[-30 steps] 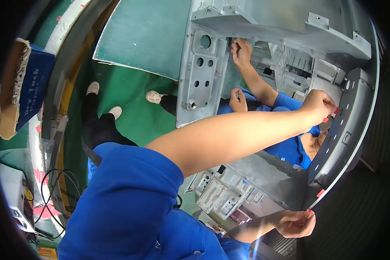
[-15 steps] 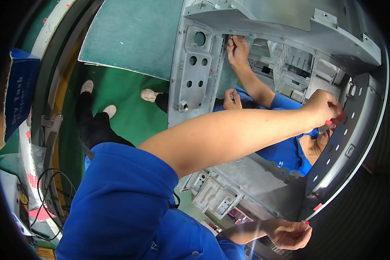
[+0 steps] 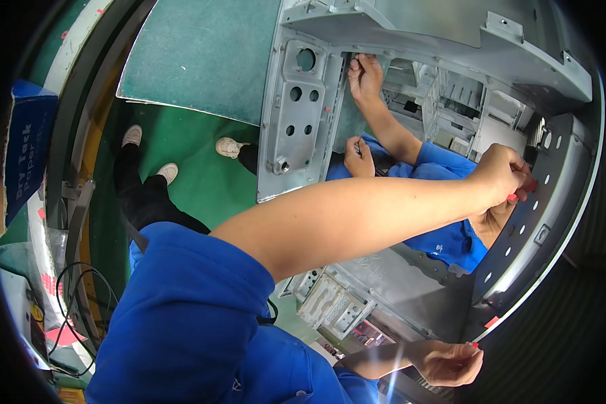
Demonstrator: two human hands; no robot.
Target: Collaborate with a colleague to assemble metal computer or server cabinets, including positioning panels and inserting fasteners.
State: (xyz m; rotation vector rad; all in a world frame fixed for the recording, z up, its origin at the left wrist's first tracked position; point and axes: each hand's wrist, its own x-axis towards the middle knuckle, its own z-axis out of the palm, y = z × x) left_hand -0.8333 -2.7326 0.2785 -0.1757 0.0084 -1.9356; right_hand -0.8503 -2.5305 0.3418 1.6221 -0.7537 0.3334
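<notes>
My left arm, in a blue short sleeve, stretches across the view to the right. My left hand (image 3: 508,176) has its fingertips pinched together against the curved grey perforated panel (image 3: 552,209) of a large grey metal housing (image 3: 296,128). Whether something small sits between the fingers is hidden. My right hand (image 3: 451,361) is low at the bottom, below the panel's lower end, fingers loosely curled and holding nothing I can see. Inside the housing a co-worker in blue has one hand (image 3: 365,74) up at the top rail and the other hand (image 3: 359,156) lower down.
Another person's legs in black trousers with white shoes (image 3: 133,136) stand on the green floor (image 3: 202,182). A green sheet (image 3: 209,60) lies behind the housing. A blue box (image 3: 27,155) and loose cables (image 3: 67,303) sit at the left edge.
My left hand stays at the perforated panel. My right hand has dropped lower and a little left. The view has swung, so the blue box sits farther down the left edge.
</notes>
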